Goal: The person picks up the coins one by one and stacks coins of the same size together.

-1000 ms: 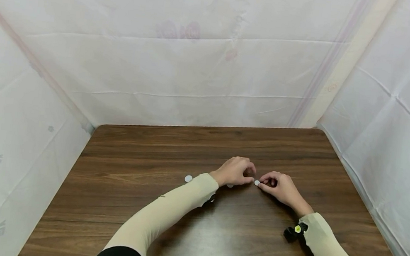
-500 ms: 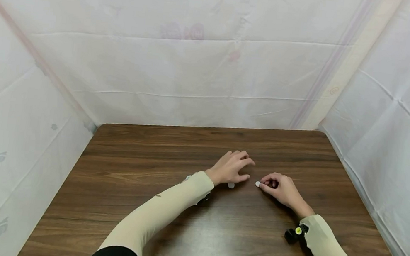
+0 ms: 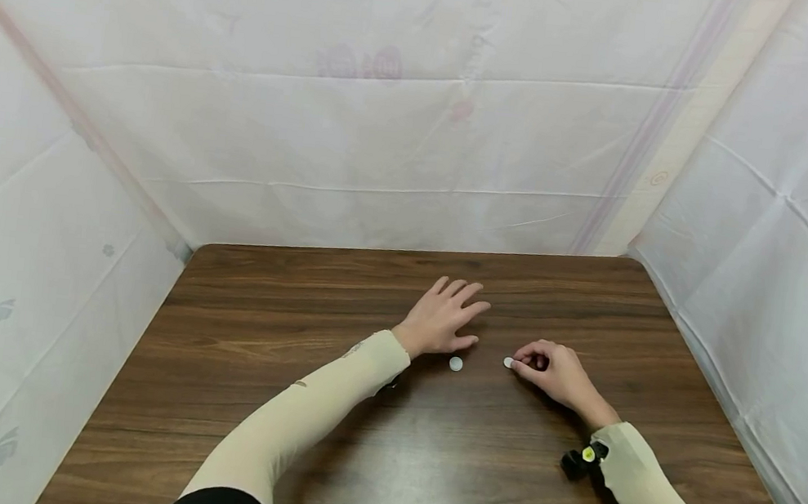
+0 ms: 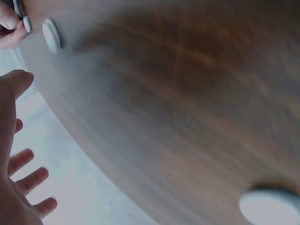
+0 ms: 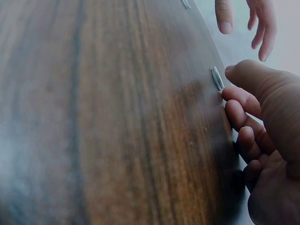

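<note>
My right hand (image 3: 559, 375) is low over the wooden table, thumb and forefinger at the edge of a small white round disc (image 3: 508, 362), pinching it. The right wrist view shows this thin disc (image 5: 218, 78) right at the thumb tip and forefinger. My left hand (image 3: 437, 317) holds nothing; its fingers are spread above the table, farther back and to the left. A second white disc (image 3: 455, 363) lies flat just in front of the left thumb. A third disc (image 4: 269, 208) shows at the lower right of the left wrist view; the left sleeve hides it in the head view.
The dark brown wooden table (image 3: 380, 479) has a rounded back right corner. Pale patterned sheeting (image 3: 386, 143) hangs behind it and along both sides. A black wrist camera (image 3: 575, 465) sits beside the right sleeve, close over the table.
My left hand has moved away from the right hand's disc, back and to the left, its fingers spreading. The middle disc has come into full view. The right hand stays nearly still.
</note>
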`<state>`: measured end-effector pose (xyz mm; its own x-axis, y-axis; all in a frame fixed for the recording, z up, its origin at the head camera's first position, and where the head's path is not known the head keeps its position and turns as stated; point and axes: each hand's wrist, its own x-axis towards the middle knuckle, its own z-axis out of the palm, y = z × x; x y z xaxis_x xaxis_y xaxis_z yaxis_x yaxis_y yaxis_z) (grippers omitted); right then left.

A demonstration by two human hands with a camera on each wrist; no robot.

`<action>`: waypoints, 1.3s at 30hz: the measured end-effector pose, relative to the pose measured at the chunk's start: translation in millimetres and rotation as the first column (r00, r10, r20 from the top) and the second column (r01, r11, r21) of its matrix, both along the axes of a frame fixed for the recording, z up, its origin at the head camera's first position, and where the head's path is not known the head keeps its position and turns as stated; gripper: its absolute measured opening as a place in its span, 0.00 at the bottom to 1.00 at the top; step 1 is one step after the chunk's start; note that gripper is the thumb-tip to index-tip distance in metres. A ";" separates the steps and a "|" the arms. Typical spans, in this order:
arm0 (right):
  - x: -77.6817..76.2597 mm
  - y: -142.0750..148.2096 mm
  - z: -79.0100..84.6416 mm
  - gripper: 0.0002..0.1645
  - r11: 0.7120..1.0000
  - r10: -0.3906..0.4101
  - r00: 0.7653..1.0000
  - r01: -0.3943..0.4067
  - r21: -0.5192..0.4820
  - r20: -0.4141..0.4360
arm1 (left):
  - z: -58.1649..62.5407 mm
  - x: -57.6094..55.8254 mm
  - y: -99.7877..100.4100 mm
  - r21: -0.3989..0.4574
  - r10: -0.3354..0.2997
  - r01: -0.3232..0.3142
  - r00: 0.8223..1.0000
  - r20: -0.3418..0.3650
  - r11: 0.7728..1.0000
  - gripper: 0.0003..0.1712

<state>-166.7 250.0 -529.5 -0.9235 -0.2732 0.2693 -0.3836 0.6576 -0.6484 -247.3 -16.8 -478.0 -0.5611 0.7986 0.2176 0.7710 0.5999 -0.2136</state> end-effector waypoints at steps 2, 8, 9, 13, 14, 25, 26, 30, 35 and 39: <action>0.0 -0.3 1.0 0.03 1.000 -0.001 1.000 0.001 0.003 0.003 | 0.5 -2.9 -5.1 -0.022 0.026 -0.026 0.999 -0.025 0.999 0.40; -0.8 -1.0 3.7 0.03 1.000 -0.004 1.000 0.004 0.009 0.006 | 4.7 -10.8 -23.5 -0.043 0.095 -0.100 0.991 -0.098 0.994 0.49; -1.0 -1.1 4.0 0.03 1.000 -0.005 1.000 0.005 0.012 0.005 | 5.5 -12.2 -27.0 -0.035 0.103 -0.108 0.989 -0.104 0.994 0.50; -1.8 -1.0 4.7 0.04 1.000 -0.005 1.000 0.005 0.019 0.002 | 9.2 -16.6 -42.9 -0.013 0.165 -0.167 0.982 -0.092 0.986 0.52; -1.9 -0.9 5.0 0.04 1.000 -0.003 1.000 0.003 0.019 0.000 | 9.9 -17.6 -47.4 -0.001 0.181 -0.182 0.980 -0.081 0.983 0.52; -2.1 -2.3 5.9 0.03 1.000 0.004 1.000 -0.004 0.026 0.003 | 15.7 -19.1 -110.6 0.121 0.371 -0.382 0.923 0.101 0.916 0.53; -2.0 -2.3 5.9 0.04 1.000 0.005 1.000 -0.005 0.029 0.004 | 15.6 -18.3 -117.5 0.145 0.381 -0.397 0.916 0.124 0.906 0.53; -1.0 -2.5 5.7 0.03 0.999 0.012 1.000 -0.012 0.038 0.004 | 14.1 -13.3 -146.0 0.240 0.409 -0.450 0.890 0.199 0.860 0.52; 1.4 -3.1 5.5 0.03 0.999 0.017 1.000 -0.017 0.046 0.003 | 13.1 -4.9 -177.6 0.306 0.437 -0.505 0.859 0.265 0.807 0.52; 2.2 -2.8 5.1 0.03 0.999 0.014 1.000 -0.015 0.045 0.009 | 14.3 1.8 -196.0 0.340 0.433 -0.522 0.848 0.304 0.782 0.52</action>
<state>-164.5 247.1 -524.3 -0.9215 -0.2983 0.2487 -0.3880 0.6806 -0.6215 -245.5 -212.8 -463.7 -0.9123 0.2843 0.2949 0.3605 0.8990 0.2485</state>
